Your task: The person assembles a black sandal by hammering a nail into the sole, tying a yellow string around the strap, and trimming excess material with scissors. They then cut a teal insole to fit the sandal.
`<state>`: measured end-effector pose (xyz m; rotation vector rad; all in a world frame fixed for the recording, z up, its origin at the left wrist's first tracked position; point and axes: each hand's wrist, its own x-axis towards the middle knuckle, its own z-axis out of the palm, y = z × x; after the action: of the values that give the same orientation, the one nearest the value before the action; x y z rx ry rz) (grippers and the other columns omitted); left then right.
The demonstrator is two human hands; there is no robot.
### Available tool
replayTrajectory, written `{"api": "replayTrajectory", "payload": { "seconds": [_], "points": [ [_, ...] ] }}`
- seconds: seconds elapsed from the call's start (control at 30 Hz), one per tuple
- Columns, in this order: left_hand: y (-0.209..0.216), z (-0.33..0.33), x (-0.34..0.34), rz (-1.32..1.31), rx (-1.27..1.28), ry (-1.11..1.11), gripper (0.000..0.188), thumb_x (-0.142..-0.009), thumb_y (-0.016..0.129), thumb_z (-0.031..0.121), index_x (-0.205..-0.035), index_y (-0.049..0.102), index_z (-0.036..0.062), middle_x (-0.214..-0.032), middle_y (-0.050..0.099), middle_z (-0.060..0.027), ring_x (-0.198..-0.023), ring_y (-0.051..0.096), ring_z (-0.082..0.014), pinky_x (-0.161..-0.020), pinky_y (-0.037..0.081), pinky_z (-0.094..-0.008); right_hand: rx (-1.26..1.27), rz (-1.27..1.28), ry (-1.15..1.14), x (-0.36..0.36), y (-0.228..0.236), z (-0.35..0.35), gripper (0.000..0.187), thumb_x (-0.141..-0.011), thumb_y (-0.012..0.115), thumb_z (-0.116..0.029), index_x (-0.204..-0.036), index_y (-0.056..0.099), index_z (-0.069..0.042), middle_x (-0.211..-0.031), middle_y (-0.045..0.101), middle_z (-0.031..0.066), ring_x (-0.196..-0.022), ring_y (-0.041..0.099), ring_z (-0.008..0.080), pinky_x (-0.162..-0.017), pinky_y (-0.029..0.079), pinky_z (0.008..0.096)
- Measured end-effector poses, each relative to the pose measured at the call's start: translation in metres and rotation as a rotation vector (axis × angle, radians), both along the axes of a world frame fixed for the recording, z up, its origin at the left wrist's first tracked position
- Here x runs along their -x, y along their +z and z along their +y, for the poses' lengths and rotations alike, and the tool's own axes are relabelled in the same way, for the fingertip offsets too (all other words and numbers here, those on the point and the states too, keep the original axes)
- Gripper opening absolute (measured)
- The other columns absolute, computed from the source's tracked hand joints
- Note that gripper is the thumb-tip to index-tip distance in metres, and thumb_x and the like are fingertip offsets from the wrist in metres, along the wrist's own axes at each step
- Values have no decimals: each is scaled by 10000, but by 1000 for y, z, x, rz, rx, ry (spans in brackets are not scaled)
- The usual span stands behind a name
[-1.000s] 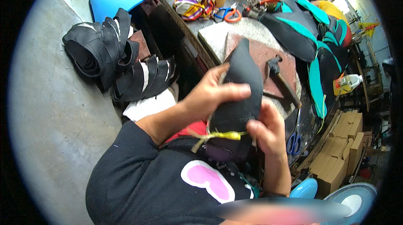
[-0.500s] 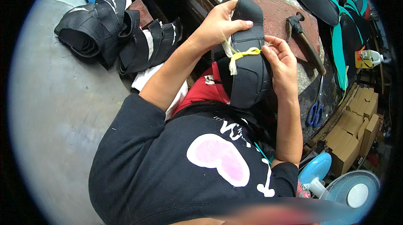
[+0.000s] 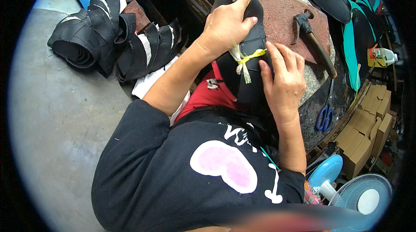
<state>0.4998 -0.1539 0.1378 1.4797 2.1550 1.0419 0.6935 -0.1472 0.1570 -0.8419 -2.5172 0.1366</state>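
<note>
Over my lap I hold a black shoe upper point(image 3: 253, 37), its round collar opening turned away from me. A yellow strip point(image 3: 249, 57) is knotted across it, with pale frayed ends hanging down. My left hand point(image 3: 227, 26) grips the upper by the collar, thumb on the outer face and the other fingers mostly hidden. At the right side of the upper is my right hand point(image 3: 284, 76), its fingers and thumb curled against the edge near the end of the yellow strip. The lower part of the upper blends into dark shadow.
A hammer point(image 3: 314, 43) rests on a reddish slab point(image 3: 277, 9) over a stone block. Blue-handled scissors point(image 3: 325, 115) lie nearby. More black uppers point(image 3: 82, 37) are piled at left. Black pieces with teal strips point(image 3: 349, 54), cardboard boxes point(image 3: 359, 132) and a fan point(image 3: 368, 199) stand right.
The upper has turned so its collar opening shows. My left hand has shifted slightly left along the collar, and my right hand has rolled over, its back now facing up.
</note>
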Motion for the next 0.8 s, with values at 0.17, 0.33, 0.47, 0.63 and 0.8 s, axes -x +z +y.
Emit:
{"api": "replayTrajectory", "payload": {
  "seconds": [0.17,0.33,0.47,0.63,0.8],
  "points": [
    [-4,5,3,58,-45,-5,569,-831,716,222,-1287,497,-39,-1033,656,-267,-943,687,-315,-833,529,-349,129,7,178,8,-6,-5,731,-705,810,-322,-1340,555,-67,-1351,547,173,-1205,533,358,-1015,451,427],
    [-9,-1,5,-623,-357,-150,320,-860,687,107,-1125,540,3,-993,664,-145,-947,653,-201,-848,514,-332,416,237,232,7,-13,-4,726,-796,760,-322,-1395,469,-33,-1402,497,171,-1244,506,322,-1056,414,430],
    [-2,-23,4,-995,-432,-240,284,-907,635,63,-1171,550,5,-1009,654,-76,-851,655,-111,-733,554,-242,1182,688,127,3,-4,17,564,-939,592,-167,-1441,391,-4,-1347,532,151,-1205,524,199,-1034,429,356],
    [2,-25,8,-1306,-368,-226,305,-914,636,118,-1187,550,10,-964,673,-99,-772,687,-140,-669,578,-247,1602,829,355,12,-10,11,736,-830,750,-151,-1448,382,9,-1237,578,100,-1173,556,193,-1044,421,327],
    [-10,-29,4,-1293,-386,-127,298,-924,633,133,-1188,551,23,-955,680,-81,-753,684,-128,-669,572,-246,1637,997,275,22,-32,-6,746,-801,767,-216,-1417,388,-33,-1209,587,105,-1104,591,187,-983,477,326]
  ]
}}
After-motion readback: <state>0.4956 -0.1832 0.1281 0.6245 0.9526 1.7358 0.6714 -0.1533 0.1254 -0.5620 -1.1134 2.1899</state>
